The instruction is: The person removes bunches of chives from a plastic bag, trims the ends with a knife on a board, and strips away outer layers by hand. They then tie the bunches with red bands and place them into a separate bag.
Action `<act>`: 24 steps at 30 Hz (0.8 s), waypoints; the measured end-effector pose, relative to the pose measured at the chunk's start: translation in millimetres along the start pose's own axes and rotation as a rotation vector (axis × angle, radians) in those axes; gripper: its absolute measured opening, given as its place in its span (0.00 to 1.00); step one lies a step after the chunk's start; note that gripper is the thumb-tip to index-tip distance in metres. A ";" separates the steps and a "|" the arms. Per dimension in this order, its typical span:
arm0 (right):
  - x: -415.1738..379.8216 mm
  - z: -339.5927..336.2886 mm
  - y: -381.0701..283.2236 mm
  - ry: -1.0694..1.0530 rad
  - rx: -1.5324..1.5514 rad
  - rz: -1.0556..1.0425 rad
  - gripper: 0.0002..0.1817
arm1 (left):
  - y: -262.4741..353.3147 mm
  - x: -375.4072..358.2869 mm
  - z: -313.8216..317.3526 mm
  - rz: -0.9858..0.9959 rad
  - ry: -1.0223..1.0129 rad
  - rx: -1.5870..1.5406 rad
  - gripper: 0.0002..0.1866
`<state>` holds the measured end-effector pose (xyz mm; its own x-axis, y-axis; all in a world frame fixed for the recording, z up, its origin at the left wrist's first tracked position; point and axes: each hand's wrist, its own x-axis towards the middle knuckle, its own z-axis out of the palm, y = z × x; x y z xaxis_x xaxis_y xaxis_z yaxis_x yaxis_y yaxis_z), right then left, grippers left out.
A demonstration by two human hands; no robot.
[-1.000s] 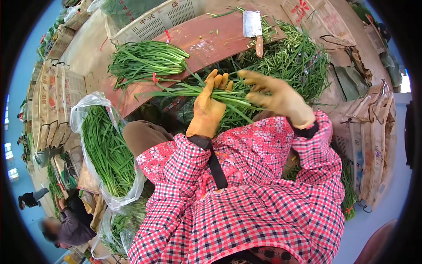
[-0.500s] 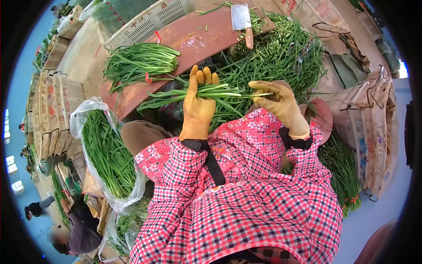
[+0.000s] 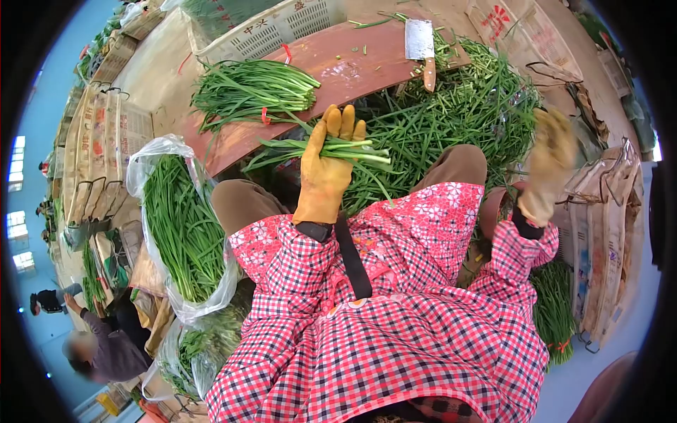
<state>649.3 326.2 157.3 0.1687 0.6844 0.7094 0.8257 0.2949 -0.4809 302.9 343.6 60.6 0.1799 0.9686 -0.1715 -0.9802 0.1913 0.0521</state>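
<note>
My left hand (image 3: 326,166), in a yellow-orange glove, is closed around a small bunch of green stalks (image 3: 367,152), their pale ends pointing right. Off to the right, above the heap's edge, is my right hand (image 3: 550,158), gloved too and smeared by motion; whether it holds anything cannot be made out. A large heap of loose green stalks (image 3: 451,116) lies in front of my knees. On the reddish board (image 3: 338,60) rests a bundle (image 3: 257,90) tied with red. A cleaver (image 3: 420,49) with a wooden handle lies at the board's right end.
An open plastic bag of long green stalks (image 3: 180,233) stands at my left. White crates (image 3: 282,32) stand behind the board. More crates (image 3: 599,225) are at the right, near a tied bundle (image 3: 553,307). Another person (image 3: 116,345) is at the lower left.
My right hand has moved right, away from the stalks in my left hand. My left hand still holds the bunch. The whole view has shifted slightly.
</note>
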 end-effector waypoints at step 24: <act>6.2 -9.3 9.4 0.217 0.961 0.325 0.10 | 30.2 -4.2 -2.4 0.038 0.148 -0.273 0.15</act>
<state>663.1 327.0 162.0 0.4786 0.7192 0.5037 -0.0383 0.5903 -0.8063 272.4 344.9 60.6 0.1480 0.9368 -0.3170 -0.9757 0.0860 -0.2016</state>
